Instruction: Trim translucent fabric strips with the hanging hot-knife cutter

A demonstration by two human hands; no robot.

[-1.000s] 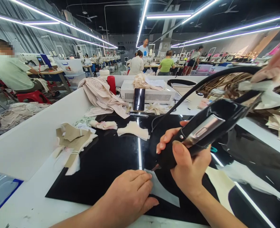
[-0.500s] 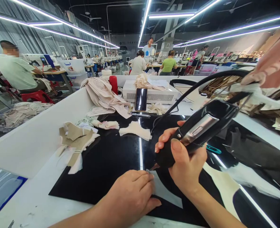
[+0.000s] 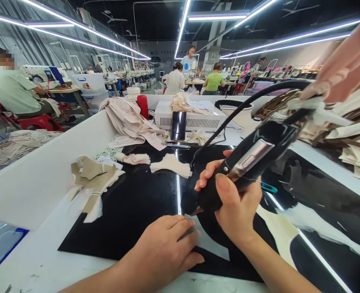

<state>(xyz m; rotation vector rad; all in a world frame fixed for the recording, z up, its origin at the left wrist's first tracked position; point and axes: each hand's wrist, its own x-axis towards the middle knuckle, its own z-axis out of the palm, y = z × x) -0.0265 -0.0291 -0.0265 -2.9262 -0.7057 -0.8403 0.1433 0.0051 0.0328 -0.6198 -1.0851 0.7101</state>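
My right hand (image 3: 236,209) wraps around a black corded hand-held tool (image 3: 249,156) with a silver side plate, held at a slant. Its narrow metal tip points down to the upper end of a thin, translucent grey piece of sheet (image 3: 212,240) with a curved edge. My left hand (image 3: 170,246) lies on the left side of that piece, fingers pressing down and thumb apart. Both hands are over a glossy black mat (image 3: 131,219). An off-white cut fabric piece (image 3: 170,165) lies ahead of them, and a cream piece (image 3: 276,230) lies beyond my right wrist.
Tied fabric bundles (image 3: 91,175) are at the left. A phone (image 3: 178,126) leans on a white vented box (image 3: 195,116). Teal-handled snips (image 3: 268,187) lie right of the tool. Its cord (image 3: 244,103) rises to a blurred pinkish shape. Stacked fabric (image 3: 357,142) stands far right; people work beyond.
The view has shifted slightly, so everything sits a little further left. The metal tip now shows more plainly at the grey piece's upper end. Both hands keep nearly the same pose.
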